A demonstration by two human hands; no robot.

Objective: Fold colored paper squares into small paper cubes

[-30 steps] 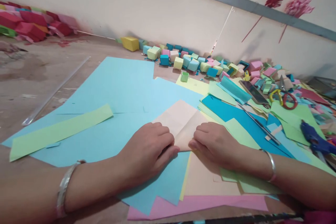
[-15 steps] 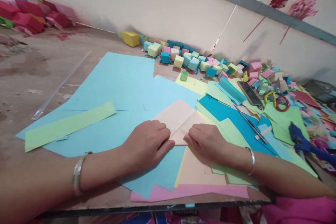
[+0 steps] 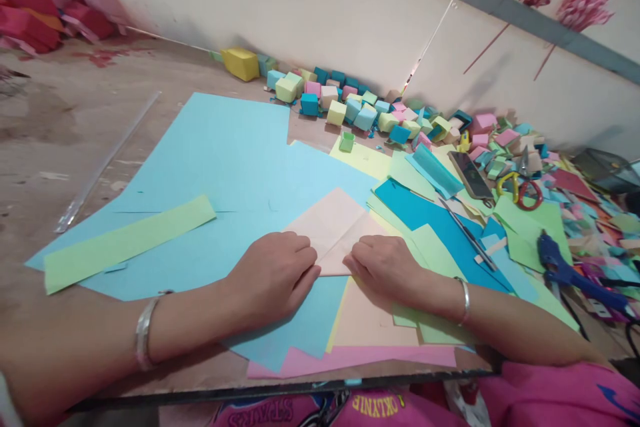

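Observation:
A pale pink paper (image 3: 337,210) lies folded on the sheets in front of me, with a diagonal crease and a straight folded edge on the near side. My left hand (image 3: 280,273) is closed over its left part, knuckles up and thumb along the near edge. On the right part, my right hand (image 3: 383,267) is closed too, its fingertips curled down at the fold. Between the two hands a short stretch of the folded edge shows. Beneath the pink paper spreads a large light blue sheet (image 3: 230,153).
A green paper strip (image 3: 130,240) and a clear ruler (image 3: 110,160) lie left. Several small paper boxes (image 3: 336,113) line the wall. To the right are a pen (image 3: 467,233), a phone (image 3: 470,175), scissors (image 3: 520,190) and a blue glue gun (image 3: 575,273).
The camera view has shifted slightly, and more of the pink clothing shows at the bottom. Both hands stay on the folded pink paper, with almost no movement against it.

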